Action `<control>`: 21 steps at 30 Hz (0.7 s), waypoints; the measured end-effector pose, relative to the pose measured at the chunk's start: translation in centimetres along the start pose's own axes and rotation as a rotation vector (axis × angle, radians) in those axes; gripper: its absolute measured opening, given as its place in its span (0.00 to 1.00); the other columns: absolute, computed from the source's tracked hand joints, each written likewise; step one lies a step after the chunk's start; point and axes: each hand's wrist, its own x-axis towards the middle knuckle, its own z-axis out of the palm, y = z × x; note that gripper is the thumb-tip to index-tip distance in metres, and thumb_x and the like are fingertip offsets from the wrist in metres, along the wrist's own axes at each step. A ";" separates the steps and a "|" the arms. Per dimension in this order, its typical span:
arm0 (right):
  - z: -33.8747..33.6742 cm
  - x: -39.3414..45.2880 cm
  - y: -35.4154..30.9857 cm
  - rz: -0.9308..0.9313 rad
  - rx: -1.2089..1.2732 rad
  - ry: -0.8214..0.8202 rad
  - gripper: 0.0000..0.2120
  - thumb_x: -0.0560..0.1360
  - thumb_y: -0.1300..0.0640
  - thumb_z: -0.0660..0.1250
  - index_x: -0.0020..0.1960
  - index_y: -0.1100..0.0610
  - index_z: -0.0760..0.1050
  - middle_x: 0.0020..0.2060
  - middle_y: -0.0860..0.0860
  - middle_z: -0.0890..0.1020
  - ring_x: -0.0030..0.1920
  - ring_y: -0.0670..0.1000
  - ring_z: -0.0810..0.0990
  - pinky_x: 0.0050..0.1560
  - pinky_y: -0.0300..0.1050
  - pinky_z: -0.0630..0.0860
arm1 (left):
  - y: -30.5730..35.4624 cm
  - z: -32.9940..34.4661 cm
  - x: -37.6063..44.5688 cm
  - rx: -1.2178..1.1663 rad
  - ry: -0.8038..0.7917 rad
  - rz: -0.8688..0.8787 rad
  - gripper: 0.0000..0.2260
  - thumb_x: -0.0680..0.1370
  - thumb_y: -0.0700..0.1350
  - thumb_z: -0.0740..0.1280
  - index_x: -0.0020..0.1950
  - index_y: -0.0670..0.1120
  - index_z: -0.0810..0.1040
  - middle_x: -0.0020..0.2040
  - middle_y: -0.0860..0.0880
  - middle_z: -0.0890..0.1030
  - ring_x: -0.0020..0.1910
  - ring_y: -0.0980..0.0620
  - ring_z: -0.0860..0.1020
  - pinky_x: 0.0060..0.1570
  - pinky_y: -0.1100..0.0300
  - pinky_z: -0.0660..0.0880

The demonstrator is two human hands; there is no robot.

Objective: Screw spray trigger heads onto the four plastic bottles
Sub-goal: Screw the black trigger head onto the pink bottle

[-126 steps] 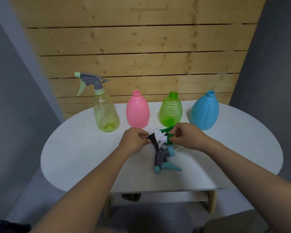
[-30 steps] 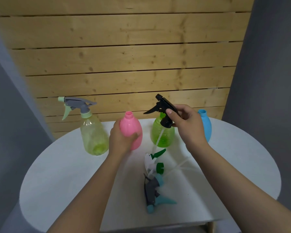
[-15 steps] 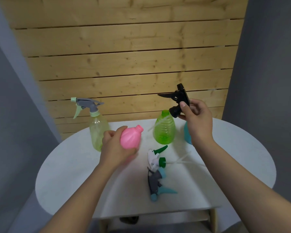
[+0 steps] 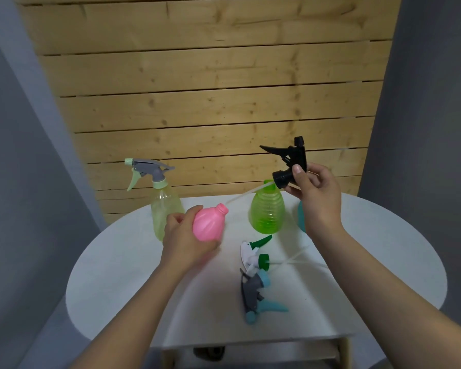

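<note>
The left hand (image 4: 183, 242) grips the pink bottle (image 4: 209, 222), fingers wrapped round its belly, holding it above the white table (image 4: 123, 267) and tilted so the open threaded neck points up and to the right. The right hand (image 4: 314, 194) pinches the black trigger head (image 4: 288, 162) by its collar, thumb in front, up in the air well above the tabletop. Its thin translucent dip tube (image 4: 246, 194) slants down to the left, the tip just beside the pink neck; whether it has entered, I cannot tell.

Room to move: the table is a rounded oval, its near edge straight, and there is bare surface to the left and right of the arms. Behind stands a wall of horizontal pine planks (image 4: 210, 102), knotty and pale.

At the back left the yellow bottle (image 4: 164, 209) stands upright, clear and smooth, already wearing a grey and mint trigger head (image 4: 147, 170). The green bottle (image 4: 267, 211), ribbed and translucent, stands uncapped behind the dip tube. The blue bottle (image 4: 301, 217) shows only as a sliver behind the right wrist.

On the table between the forearms lie two loose heads, touching: a white and green trigger head (image 4: 253, 253) and nearer, a grey and teal trigger head (image 4: 256, 296), their tubes trailing right.
</note>
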 end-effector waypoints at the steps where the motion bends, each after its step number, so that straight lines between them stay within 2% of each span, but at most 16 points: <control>1: 0.0 0.1 0.0 -0.001 0.003 0.002 0.10 0.75 0.58 0.66 0.54 0.61 0.72 0.42 0.56 0.84 0.45 0.49 0.84 0.45 0.41 0.81 | -0.1 0.0 0.1 0.000 0.006 -0.005 0.36 0.60 0.51 0.76 0.66 0.59 0.66 0.55 0.52 0.61 0.58 0.46 0.70 0.56 0.57 0.69; 9: 0.5 -0.2 0.8 0.086 0.010 -0.063 0.03 0.75 0.59 0.66 0.47 0.55 0.72 0.39 0.52 0.83 0.40 0.46 0.83 0.38 0.36 0.80 | 0.9 0.3 0.0 -0.037 0.017 0.060 0.36 0.60 0.52 0.76 0.66 0.60 0.67 0.56 0.54 0.61 0.57 0.48 0.70 0.55 0.57 0.70; 14: 1.2 -0.8 1.3 0.127 -0.013 -0.129 0.05 0.74 0.60 0.67 0.45 0.55 0.71 0.38 0.53 0.83 0.38 0.46 0.83 0.35 0.34 0.79 | 2.4 0.6 -0.6 -0.035 0.003 0.148 0.38 0.60 0.55 0.76 0.67 0.61 0.65 0.57 0.54 0.63 0.60 0.48 0.68 0.60 0.49 0.71; 17: 1.6 -1.3 1.6 0.145 -0.043 -0.191 0.05 0.74 0.61 0.67 0.44 0.55 0.71 0.38 0.52 0.83 0.34 0.43 0.83 0.34 0.33 0.78 | 3.2 0.7 -0.9 -0.022 -0.008 0.198 0.38 0.60 0.56 0.75 0.68 0.61 0.64 0.59 0.52 0.67 0.62 0.49 0.65 0.60 0.50 0.69; 21: 1.7 -1.3 1.8 0.173 -0.050 -0.228 0.05 0.74 0.61 0.67 0.44 0.55 0.70 0.38 0.52 0.83 0.35 0.43 0.83 0.36 0.33 0.79 | 3.5 0.6 -1.1 0.000 -0.005 0.218 0.39 0.61 0.56 0.75 0.69 0.60 0.64 0.59 0.51 0.68 0.61 0.49 0.65 0.60 0.50 0.68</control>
